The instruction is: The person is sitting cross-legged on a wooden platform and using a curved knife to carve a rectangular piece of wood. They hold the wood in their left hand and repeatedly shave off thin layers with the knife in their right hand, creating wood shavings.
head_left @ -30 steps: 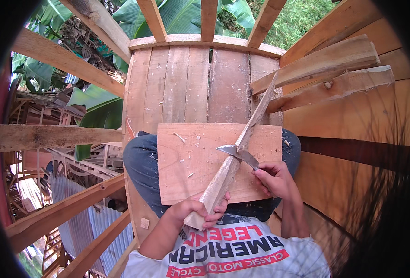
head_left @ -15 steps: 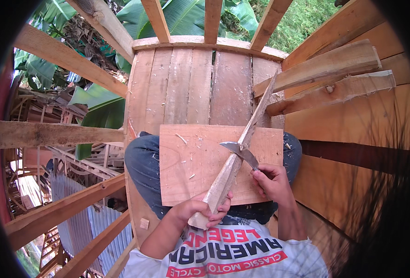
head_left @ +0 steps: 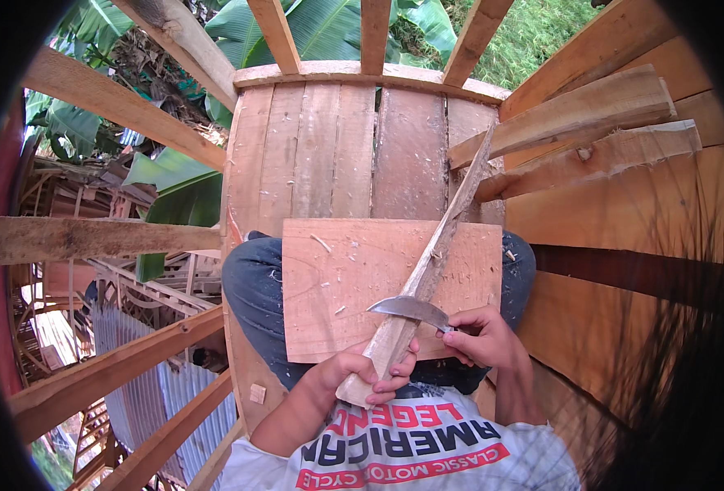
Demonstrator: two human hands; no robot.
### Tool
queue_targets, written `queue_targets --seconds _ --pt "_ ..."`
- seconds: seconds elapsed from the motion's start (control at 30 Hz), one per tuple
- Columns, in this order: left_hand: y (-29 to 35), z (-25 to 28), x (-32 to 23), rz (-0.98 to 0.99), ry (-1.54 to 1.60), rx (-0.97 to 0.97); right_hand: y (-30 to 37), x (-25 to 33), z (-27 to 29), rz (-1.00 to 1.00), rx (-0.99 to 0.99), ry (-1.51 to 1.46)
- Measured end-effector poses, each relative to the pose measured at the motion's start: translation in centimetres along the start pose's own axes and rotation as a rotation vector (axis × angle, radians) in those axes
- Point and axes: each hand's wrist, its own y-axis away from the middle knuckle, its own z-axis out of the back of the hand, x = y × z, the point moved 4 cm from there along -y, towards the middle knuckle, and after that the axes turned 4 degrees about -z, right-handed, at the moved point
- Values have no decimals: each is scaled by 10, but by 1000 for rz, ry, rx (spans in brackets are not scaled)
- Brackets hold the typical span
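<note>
My left hand [head_left: 366, 374] is wrapped round the thick near end of a long, tapering piece of wood [head_left: 430, 266]. The wood slants away from me to the right, over a flat wooden board [head_left: 321, 286] that lies across my legs. In my right hand [head_left: 484, 337] is a knife with a curved blade [head_left: 411, 308], its handle mostly hidden by my fingers. The blade lies across the wood, a short way beyond my left hand, with its tip pointing left. Several small shavings are scattered on the board.
Planks form the floor [head_left: 313, 147] ahead, with wood bits on it. Upright slats [head_left: 108, 106] enclose the space. Two rough wood pieces [head_left: 599, 159] lean at the right, near the workpiece's pointed tip. Corrugated metal sheeting [head_left: 157, 393] shows outside, lower left.
The knife has moved along the wood toward me, from the board's middle to nearer my left hand. My right hand has come slightly down and right; the left keeps its hold.
</note>
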Motion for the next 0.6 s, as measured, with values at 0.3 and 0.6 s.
queue_targets --seconds 0.3,0.6 --pt "8 -11 -6 -21 -86 -20 -4 10 4 38 -113 -44" --pt "11 -5 1 -9 -142 -13 9 -4 -8 0 -5 -175"
